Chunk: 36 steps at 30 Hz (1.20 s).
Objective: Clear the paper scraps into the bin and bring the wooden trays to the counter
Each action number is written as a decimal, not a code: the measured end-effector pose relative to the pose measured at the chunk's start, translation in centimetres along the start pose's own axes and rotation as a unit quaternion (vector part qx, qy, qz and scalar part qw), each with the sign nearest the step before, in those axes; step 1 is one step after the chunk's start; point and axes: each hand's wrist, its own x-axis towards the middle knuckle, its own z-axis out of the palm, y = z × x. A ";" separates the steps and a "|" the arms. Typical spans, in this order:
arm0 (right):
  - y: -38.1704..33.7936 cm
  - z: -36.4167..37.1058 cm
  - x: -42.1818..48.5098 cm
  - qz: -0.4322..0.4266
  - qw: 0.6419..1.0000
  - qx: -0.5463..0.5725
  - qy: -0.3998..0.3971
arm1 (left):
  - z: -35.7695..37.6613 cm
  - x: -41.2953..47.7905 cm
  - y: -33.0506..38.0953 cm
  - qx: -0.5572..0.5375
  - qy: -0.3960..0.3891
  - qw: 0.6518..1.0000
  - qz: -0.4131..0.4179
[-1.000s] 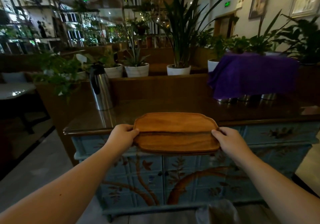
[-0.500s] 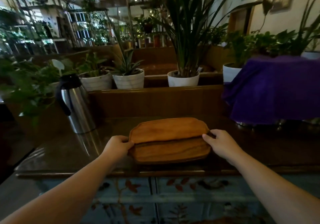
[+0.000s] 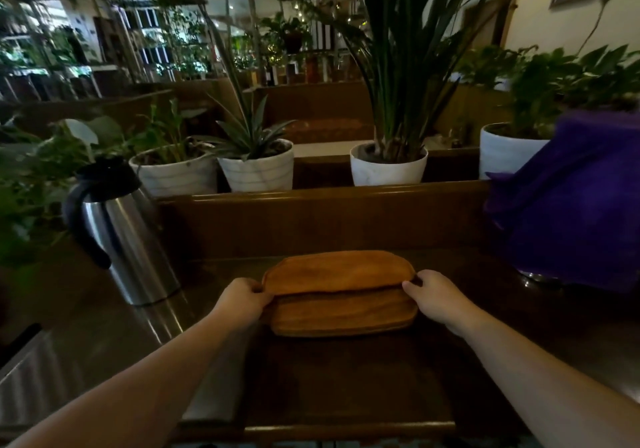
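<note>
Two stacked wooden trays (image 3: 341, 292) lie low on the dark glossy counter (image 3: 346, 378), the upper one shifted a little toward the back. My left hand (image 3: 242, 297) grips the stack's left end and my right hand (image 3: 434, 297) grips its right end. Both forearms reach in from the bottom corners. No paper scraps or bin are in view.
A steel thermos jug (image 3: 121, 233) with a black handle stands at the left of the counter. A purple cloth (image 3: 571, 205) covers something at the right. Behind a raised wooden ledge (image 3: 329, 198) sit several white plant pots (image 3: 388, 167).
The trays went from in front of the counter's edge forward over the counter and down toward its top. The view moved in closer, so the blue painted cabinet front dropped out of sight.
</note>
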 end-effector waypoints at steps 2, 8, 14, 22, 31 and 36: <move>-0.6 0.5 1.0 0.005 1.000 -0.013 0.004 | -0.4 1.3 -0.2 0.016 -0.011 1.000 0.009; -1.4 1.2 2.7 0.018 1.000 -0.022 -0.014 | -1.1 3.8 0.1 0.023 -0.045 0.998 0.032; -1.7 1.6 4.0 0.035 0.998 -0.051 -0.023 | -0.7 5.6 -0.5 0.015 -0.069 0.997 0.020; -2.1 2.1 4.7 0.022 0.998 -0.052 -0.011 | -0.2 6.5 -1.1 0.035 -0.038 0.999 0.014; -1.9 2.0 5.3 0.022 0.998 -0.050 -0.034 | 0.1 6.1 -0.8 0.023 -0.040 0.999 -0.007; -1.5 1.5 5.1 -0.016 0.994 -0.101 -0.030 | -0.7 5.1 -0.2 0.043 -0.064 0.997 -0.003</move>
